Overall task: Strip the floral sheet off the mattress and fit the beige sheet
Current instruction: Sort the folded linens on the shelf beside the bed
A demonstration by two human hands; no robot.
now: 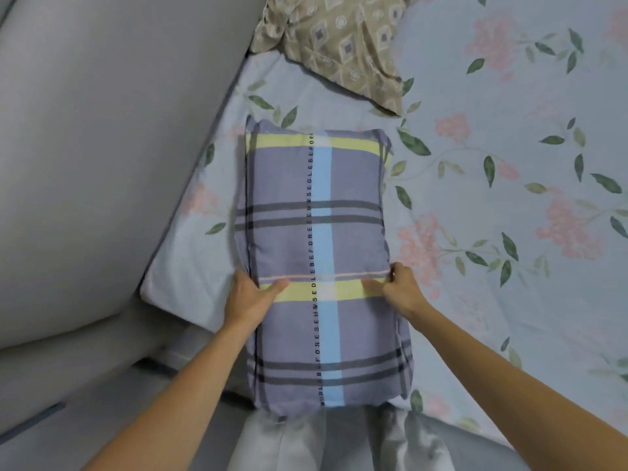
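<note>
A pale blue floral sheet (492, 198) with pink flowers and green leaves covers the mattress. On it lies a purple plaid pillow (316, 232) with yellow and light blue stripes. My left hand (249, 294) grips the pillow's left edge, thumb on top. On the pillow's right edge my right hand (401, 287) does the same, its thumb across the yellow stripe. A crumpled beige sheet (339, 39) with a diamond pattern lies at the far end of the bed, beyond the pillow.
A grey padded headboard or wall (102, 147) runs along the left of the mattress. The mattress corner (163, 287) is near my left hand. My light trousers (323, 443) show at the bottom edge.
</note>
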